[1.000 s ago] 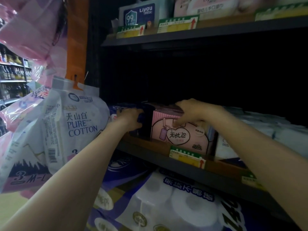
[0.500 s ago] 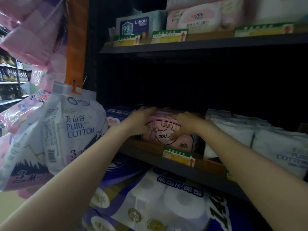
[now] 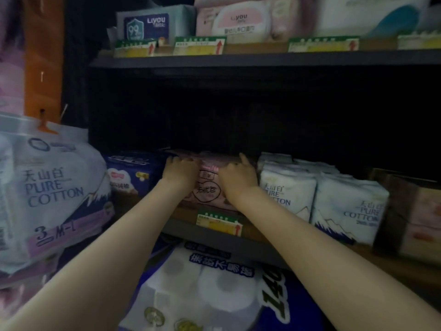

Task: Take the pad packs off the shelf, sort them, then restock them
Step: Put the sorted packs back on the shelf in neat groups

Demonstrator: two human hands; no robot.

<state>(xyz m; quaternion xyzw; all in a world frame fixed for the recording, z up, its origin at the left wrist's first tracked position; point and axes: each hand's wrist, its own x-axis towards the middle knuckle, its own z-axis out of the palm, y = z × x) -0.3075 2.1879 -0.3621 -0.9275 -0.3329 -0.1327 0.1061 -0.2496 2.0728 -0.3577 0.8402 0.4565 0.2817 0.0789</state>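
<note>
A pink pad pack (image 3: 207, 192) with a heart label stands on the middle shelf (image 3: 257, 247). My left hand (image 3: 179, 172) grips its left side and my right hand (image 3: 236, 175) grips its right side, both reaching over its top. A dark blue pad pack (image 3: 130, 174) stands to its left. White Pure Cotton pad packs (image 3: 286, 187) stand in rows to its right, another one (image 3: 348, 209) further right. The rear of the shelf is dark.
A large white Pure Cotton pack (image 3: 50, 192) hangs from an orange hook at the left. Toilet-roll packs (image 3: 214, 283) fill the shelf below. Wipes packs (image 3: 152, 23) and price tags (image 3: 199, 45) line the upper shelf. A brown box (image 3: 410, 216) stands at the far right.
Both hands have closed in on the pink pack's sides and moved deeper into the shelf with it. The camera has tilted, showing more of the right-hand packs.
</note>
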